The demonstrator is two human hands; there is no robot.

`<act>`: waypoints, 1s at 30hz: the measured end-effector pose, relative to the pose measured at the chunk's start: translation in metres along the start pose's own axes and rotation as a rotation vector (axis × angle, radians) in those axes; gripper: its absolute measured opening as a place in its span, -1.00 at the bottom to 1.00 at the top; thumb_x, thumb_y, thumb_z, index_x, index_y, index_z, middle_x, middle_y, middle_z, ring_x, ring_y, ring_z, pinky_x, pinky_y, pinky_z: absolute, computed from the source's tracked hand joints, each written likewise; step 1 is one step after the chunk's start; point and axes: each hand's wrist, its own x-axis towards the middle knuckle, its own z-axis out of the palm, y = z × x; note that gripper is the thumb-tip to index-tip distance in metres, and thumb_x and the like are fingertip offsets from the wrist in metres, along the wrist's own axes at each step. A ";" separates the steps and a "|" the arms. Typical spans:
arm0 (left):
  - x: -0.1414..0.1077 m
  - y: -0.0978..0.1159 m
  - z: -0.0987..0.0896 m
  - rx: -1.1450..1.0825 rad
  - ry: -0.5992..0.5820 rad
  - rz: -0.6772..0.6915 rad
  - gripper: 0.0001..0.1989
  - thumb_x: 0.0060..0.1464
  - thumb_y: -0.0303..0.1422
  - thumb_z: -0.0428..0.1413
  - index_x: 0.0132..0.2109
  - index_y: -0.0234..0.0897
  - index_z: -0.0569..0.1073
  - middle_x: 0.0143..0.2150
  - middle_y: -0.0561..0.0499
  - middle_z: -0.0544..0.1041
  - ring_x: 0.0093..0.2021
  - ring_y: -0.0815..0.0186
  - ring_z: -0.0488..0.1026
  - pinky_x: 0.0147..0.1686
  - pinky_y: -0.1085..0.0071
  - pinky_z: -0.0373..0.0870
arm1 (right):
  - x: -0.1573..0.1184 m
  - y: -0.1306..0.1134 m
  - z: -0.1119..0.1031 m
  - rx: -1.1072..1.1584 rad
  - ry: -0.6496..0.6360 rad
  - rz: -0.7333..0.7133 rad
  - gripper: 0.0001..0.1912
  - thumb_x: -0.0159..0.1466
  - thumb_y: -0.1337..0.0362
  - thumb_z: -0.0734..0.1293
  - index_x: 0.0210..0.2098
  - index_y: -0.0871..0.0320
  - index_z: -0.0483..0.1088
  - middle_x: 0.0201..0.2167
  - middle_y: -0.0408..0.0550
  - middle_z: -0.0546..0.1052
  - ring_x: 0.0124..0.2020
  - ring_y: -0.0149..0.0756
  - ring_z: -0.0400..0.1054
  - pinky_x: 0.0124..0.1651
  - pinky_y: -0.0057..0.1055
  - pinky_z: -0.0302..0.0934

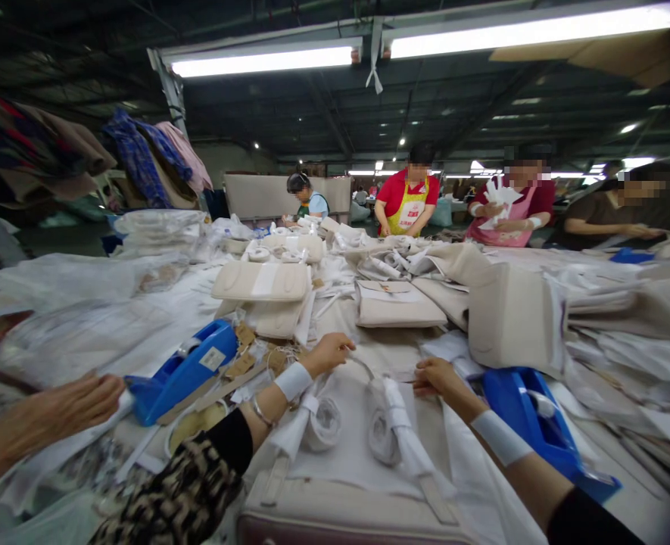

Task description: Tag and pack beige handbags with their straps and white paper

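My left hand, its fingers pressed together, is just above a thin curved handle end; what it pinches is too small to tell. To the right, my right hand has curled fingers at the edge of white paper, and anything between them is hidden. Below both lies a beige bag, with a white-wrapped roll and a second wrapped roll on its handles. Both wrists wear a white band.
Blue tape dispensers stand left and right. Beige bags, tags and plastic bags cover the table. A co-worker's hand reaches in at left. Several people work across the table.
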 end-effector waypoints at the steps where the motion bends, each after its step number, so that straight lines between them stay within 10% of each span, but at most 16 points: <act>1: -0.005 0.001 -0.010 -0.014 0.020 0.002 -0.70 -0.12 -0.59 0.06 -0.28 -0.29 0.62 -0.23 -0.05 0.61 -0.24 0.26 0.50 -0.12 0.39 0.42 | -0.004 -0.001 -0.002 -0.027 0.014 0.011 -0.88 0.06 0.33 0.36 -0.37 0.19 0.39 -0.55 -0.06 0.48 -0.56 -0.25 0.41 -0.47 -0.27 0.37; 7: -0.084 0.003 -0.071 -0.066 0.131 -0.039 -0.76 0.06 -0.46 0.07 -0.16 -0.29 0.59 -0.15 -0.08 0.59 -0.10 0.21 0.49 0.00 0.34 0.37 | -0.087 -0.026 -0.032 -0.201 -0.057 -0.229 -0.74 0.20 0.22 0.29 -0.14 0.12 0.48 -0.13 0.04 0.54 -0.12 -0.14 0.44 -0.02 -0.21 0.32; 12: -0.178 0.040 -0.082 -0.085 0.174 -0.022 -0.79 0.18 -0.27 0.07 -0.11 -0.14 0.57 -0.03 -0.03 0.55 0.03 0.16 0.43 0.11 0.26 0.31 | -0.169 -0.078 -0.031 -0.339 -0.306 -0.561 -0.77 0.32 0.17 0.24 -0.13 -0.01 0.51 -0.04 -0.03 0.52 -0.01 -0.19 0.41 0.04 -0.35 0.28; 20: -0.261 0.040 -0.041 -0.269 0.256 -0.087 -0.31 -0.16 -0.15 0.35 0.12 -0.12 0.30 0.13 -0.12 0.29 0.19 0.00 0.24 0.18 0.12 0.25 | -0.193 -0.119 0.045 -0.477 -0.682 -0.554 -0.75 0.26 0.38 0.26 -0.12 0.03 0.49 -0.13 -0.08 0.54 -0.09 -0.23 0.44 -0.03 -0.38 0.23; 30: -0.276 0.026 0.002 -0.580 0.238 -0.260 -0.35 -0.22 -0.20 0.34 0.00 -0.12 0.22 -0.10 0.02 0.31 -0.15 0.21 0.29 -0.18 0.38 0.29 | -0.188 -0.135 0.080 -0.707 -0.887 -0.635 -0.57 0.11 0.59 0.17 -0.19 0.09 0.50 -0.29 -0.08 0.57 -0.27 -0.28 0.45 -0.26 -0.46 0.15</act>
